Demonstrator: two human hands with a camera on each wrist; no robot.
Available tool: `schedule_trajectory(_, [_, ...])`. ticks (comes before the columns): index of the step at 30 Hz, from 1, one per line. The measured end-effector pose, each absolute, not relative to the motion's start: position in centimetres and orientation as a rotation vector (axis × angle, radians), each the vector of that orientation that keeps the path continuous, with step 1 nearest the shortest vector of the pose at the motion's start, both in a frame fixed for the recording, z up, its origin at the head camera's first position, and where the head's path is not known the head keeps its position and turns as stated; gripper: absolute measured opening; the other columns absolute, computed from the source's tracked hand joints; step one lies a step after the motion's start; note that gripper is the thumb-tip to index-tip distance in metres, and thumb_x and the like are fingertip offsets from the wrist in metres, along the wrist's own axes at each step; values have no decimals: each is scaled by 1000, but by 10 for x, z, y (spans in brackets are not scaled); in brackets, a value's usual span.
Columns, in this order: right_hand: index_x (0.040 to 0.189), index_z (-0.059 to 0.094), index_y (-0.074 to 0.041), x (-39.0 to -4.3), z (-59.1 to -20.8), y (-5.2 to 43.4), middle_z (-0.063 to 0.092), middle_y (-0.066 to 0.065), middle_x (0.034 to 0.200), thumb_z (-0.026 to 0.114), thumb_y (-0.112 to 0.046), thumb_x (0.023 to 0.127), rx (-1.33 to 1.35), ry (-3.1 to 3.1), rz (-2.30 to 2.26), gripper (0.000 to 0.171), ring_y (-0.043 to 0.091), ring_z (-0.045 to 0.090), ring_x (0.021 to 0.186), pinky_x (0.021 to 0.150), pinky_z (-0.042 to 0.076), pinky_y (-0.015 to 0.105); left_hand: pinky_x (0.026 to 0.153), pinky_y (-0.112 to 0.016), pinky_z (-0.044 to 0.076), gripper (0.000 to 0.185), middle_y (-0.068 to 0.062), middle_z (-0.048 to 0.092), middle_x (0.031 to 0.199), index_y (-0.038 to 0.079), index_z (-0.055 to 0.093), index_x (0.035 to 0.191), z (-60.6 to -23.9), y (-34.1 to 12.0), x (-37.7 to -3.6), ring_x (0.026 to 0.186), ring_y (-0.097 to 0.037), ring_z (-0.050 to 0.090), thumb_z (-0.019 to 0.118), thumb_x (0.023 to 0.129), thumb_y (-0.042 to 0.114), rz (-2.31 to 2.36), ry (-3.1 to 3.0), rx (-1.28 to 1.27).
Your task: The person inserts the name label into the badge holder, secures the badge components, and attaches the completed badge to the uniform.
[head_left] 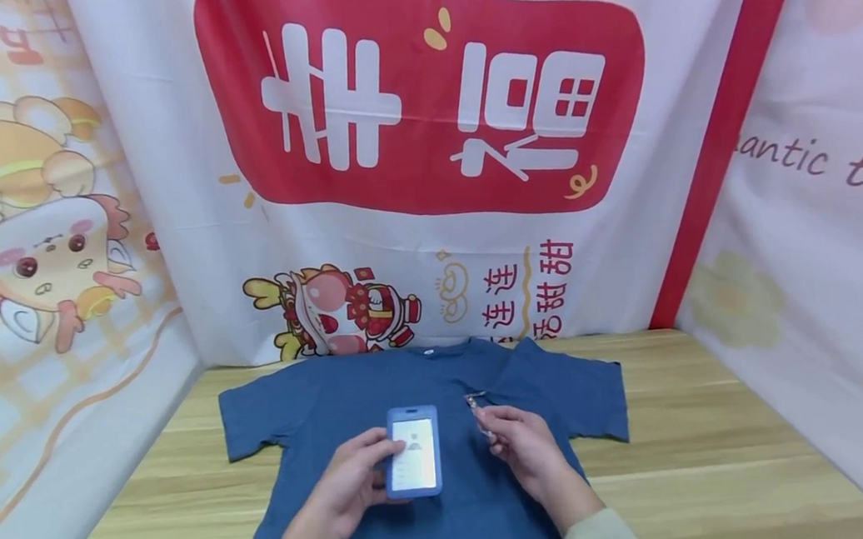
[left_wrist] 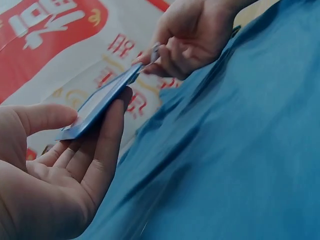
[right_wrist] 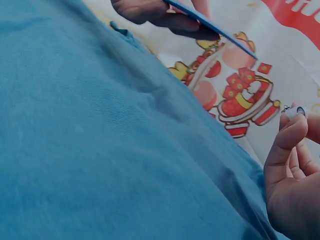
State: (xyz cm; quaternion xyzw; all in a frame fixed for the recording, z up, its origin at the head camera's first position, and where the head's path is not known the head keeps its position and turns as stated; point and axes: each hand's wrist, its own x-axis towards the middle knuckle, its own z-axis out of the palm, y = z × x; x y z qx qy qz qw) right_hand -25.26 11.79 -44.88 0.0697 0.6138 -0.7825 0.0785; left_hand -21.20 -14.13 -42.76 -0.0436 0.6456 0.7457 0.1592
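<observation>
Holding a blue badge holder (head_left: 413,452) above a blue T-shirt (head_left: 335,401) spread flat on the wooden table (head_left: 712,417), the left hand (head_left: 349,488) has its thumb on the holder's front face and its fingers curled behind it. In the left wrist view I see the holder resting edge-on across those fingertips (left_wrist: 125,95). The right hand (head_left: 522,447) pinches a small metal clip (head_left: 475,401) between thumb and forefinger, just beyond the holder's top right corner. I cannot tell whether clip and holder are joined.

My judgement: the step in hand is bringing the clip to the shirt fabric below the fingers. The next move calls for squeezing the clip open and lowering it onto the cloth.

Count: one holder, one clip, one shirt, two hands. A printed backdrop (head_left: 420,103) stands beyond the fingertips.
</observation>
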Motion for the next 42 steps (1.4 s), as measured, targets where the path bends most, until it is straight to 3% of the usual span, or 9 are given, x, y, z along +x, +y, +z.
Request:
schedule_trajectory(7, [137,67,3,-250,-454,126,70,-3,92,75,-21,103,270,1825,-2364,42,9,56,76,67,49,22,81,-43,67,53,-9,75,115,-3,53,148,-430,-109,-216,91,-19,76,64,107,29,2075,1788,-61])
schedule_trajectory(12, [130,72,-1,-249,-458,126,74,-3,93,78,-24,101,238,1838,-2357,37,10,58,78,68,49,23,78,-32,63,60,-8,75,120,-4,48,154,-438,-97,-217,93,-13,73,59,111,36,2063,1799,-96])
schedule_trajectory(18, [118,75,-1,-250,-460,125,69,-3,86,75,-16,102,263,1842,-2405,22,10,55,75,64,47,20,78,-31,60,35,-8,72,114,2,61,129,-444,-93,-215,92,-16,70,60,111,31,2067,1885,-90])
schedule_trajectory(23, [118,75,0,-253,-462,126,72,-2,89,76,-17,101,288,1875,-2406,24,10,60,77,69,53,22,86,-32,58,38,-16,66,135,5,59,140,-445,-92,-218,110,-22,67,62,110,29,2043,1938,-127])
schedule_trajectory(26, [122,72,2,-255,-463,125,74,0,92,77,-19,101,272,1877,-2409,30,10,64,80,72,56,22,88,-33,57,39,-18,61,142,5,60,139,-445,-90,-220,118,-27,62,64,108,28,2037,1946,-148])
schedule_trajectory(32, [114,71,0,-258,-463,124,76,2,93,80,-19,99,261,1856,-2431,26,11,70,83,74,62,22,83,-32,58,39,-16,65,135,4,61,138,-448,-88,-220,112,-26,63,65,107,27,2052,1932,-145])
schedule_trajectory(36, [117,70,0,-257,-462,122,77,4,97,80,-20,99,279,1859,-2414,29,12,72,85,76,63,22,79,-31,58,36,-11,68,127,6,63,132,-448,-87,-219,104,-22,65,67,106,31,2048,1918,-139])
schedule_trajectory(42, [118,72,-2,-255,-459,117,77,1,94,82,-27,98,270,1917,-2379,33,10,71,82,70,59,22,76,-32,58,28,-7,71,117,9,66,122,-448,-85,-218,98,-21,67,68,106,32,2035,1918,-142])
